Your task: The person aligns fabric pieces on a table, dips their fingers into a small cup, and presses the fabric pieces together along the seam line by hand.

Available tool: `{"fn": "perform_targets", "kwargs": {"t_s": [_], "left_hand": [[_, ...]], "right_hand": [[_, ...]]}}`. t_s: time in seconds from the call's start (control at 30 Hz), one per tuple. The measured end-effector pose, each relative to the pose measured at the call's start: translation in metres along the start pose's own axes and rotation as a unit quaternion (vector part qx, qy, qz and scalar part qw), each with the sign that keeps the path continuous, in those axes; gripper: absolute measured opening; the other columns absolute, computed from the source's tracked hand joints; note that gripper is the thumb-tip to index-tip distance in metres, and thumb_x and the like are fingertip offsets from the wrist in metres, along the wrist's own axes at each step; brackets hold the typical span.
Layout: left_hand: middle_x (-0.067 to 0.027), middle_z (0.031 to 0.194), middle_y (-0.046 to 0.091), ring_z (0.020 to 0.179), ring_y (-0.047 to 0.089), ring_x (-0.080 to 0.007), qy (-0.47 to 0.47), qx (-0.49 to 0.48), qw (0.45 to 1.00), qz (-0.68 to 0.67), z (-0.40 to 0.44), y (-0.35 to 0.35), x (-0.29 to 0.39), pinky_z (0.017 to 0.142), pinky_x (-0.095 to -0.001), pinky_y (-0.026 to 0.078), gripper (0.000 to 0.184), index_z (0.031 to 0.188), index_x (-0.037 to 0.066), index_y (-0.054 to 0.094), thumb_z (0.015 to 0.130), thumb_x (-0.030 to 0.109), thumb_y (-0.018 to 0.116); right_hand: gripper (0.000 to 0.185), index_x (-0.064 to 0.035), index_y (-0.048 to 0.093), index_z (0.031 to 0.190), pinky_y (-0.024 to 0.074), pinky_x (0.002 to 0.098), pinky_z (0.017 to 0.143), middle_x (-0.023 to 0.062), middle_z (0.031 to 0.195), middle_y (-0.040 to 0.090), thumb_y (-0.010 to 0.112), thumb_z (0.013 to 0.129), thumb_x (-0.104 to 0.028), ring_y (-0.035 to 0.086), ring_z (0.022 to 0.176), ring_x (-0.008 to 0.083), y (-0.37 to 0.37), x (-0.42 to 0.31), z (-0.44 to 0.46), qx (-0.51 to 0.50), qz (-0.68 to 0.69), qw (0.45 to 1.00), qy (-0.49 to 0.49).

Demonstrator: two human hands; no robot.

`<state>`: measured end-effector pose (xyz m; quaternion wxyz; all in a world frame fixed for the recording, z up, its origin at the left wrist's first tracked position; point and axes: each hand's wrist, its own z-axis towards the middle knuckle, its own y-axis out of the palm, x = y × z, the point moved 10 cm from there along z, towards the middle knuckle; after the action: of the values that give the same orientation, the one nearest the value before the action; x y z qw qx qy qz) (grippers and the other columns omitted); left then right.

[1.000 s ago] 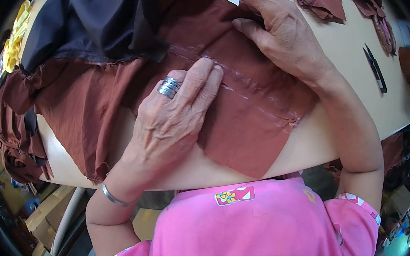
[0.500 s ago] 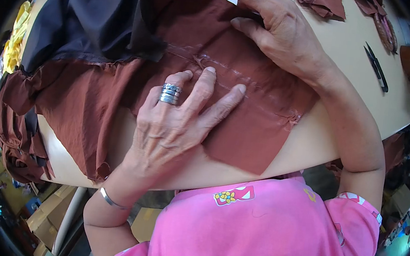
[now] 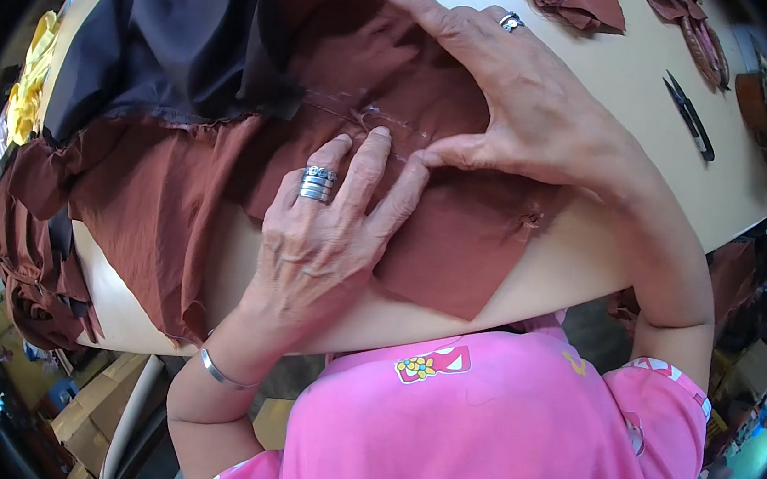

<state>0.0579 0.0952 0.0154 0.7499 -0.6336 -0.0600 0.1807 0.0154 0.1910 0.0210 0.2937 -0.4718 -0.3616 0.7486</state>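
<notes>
My left hand (image 3: 325, 225), with rings and a bracelet, lies palm down on the brown fabric (image 3: 456, 256), its fingers spread near a stitched seam with pale marks. My right hand (image 3: 543, 116) arches over the upper right of the same fabric. Its thumb tip touches down right beside my left index fingertip, and its index finger reaches to the fabric's far edge, thumb and finger wide apart. Joined to the brown fabric along a gathered line is a black cloth (image 3: 176, 44) on the left. A puckered spot (image 3: 530, 219) shows near the right edge.
On the pale table (image 3: 729, 194) a black-handled cutter or snips (image 3: 691, 117) lies at the right. Brown scraps (image 3: 577, 4) sit at the far side. Yellow cloth (image 3: 31, 81) and bunched brown cloth (image 3: 36, 252) hang at the left edge. Cardboard (image 3: 100, 406) stands below.
My right hand has come down and toward me, its thumb spreading away from the index finger to beside my left fingertips. My left hand stays nearly in place. The view has shifted slightly.
</notes>
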Motion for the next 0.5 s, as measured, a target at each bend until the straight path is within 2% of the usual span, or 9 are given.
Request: {"fn": "perform_targets", "kwargs": {"t_s": [0.17,0.3,0.4,0.43,0.5], "left_hand": [[-0.0077,0.115,0.053,0.098,0.056,-0.0233,-0.005,0.000,1.000,-0.010,0.000,0.000,-0.001,0.072,-0.0288,0.047,0.043,0.116,0.017,0.057,0.073,0.014,0.052],[-0.0079,0.114,0.054,0.096,0.057,-0.0216,-0.009,0.006,1.000,-0.011,-0.001,-0.001,-0.003,0.072,-0.0287,0.047,0.043,0.115,0.015,0.057,0.073,0.014,0.052],[-0.0080,0.107,0.058,0.088,0.059,-0.0246,-0.027,-0.015,0.979,-0.203,0.003,-0.029,-0.001,0.077,-0.0326,0.047,0.048,0.114,0.014,0.060,0.067,0.005,0.059],[-0.0075,0.106,0.058,0.087,0.059,-0.0240,-0.025,-0.012,0.959,-0.283,0.001,-0.045,0.004,0.077,-0.0322,0.047,0.045,0.113,0.014,0.060,0.068,0.007,0.059],[-0.0064,0.102,0.057,0.085,0.058,-0.0226,-0.009,0.005,0.884,-0.468,-0.009,-0.080,0.017,0.076,-0.0315,0.046,0.041,0.110,0.014,0.062,0.069,0.012,0.060]], "right_hand": [[0.102,-0.0156,0.025,0.141,0.0357,0.0415,0.097,0.0134,0.130,0.043,0.080,0.055,-0.019,0.044,0.116,0.0321,0.008,0.000,-0.016,-0.093,-0.047,0.994,0.040],[0.103,-0.0148,0.025,0.141,0.0286,0.0417,0.103,0.0108,0.133,0.041,0.079,0.054,-0.023,0.039,0.123,0.0310,0.000,-0.005,-0.032,-0.123,-0.063,0.990,0.034],[0.103,-0.0128,0.025,0.141,0.0242,0.0413,0.105,0.0095,0.137,0.038,0.078,0.054,-0.032,0.036,0.125,0.0305,0.000,0.000,-0.035,-0.141,-0.056,0.988,0.035],[0.103,-0.0119,0.025,0.141,0.0234,0.0412,0.106,0.0094,0.138,0.037,0.077,0.055,-0.035,0.035,0.126,0.0304,0.000,0.000,-0.034,-0.142,-0.052,0.988,0.032],[0.103,-0.0089,0.026,0.140,0.0229,0.0412,0.106,0.0097,0.140,0.035,0.074,0.056,-0.044,0.034,0.127,0.0301,0.000,0.001,-0.033,-0.146,-0.062,0.987,0.023]]}}
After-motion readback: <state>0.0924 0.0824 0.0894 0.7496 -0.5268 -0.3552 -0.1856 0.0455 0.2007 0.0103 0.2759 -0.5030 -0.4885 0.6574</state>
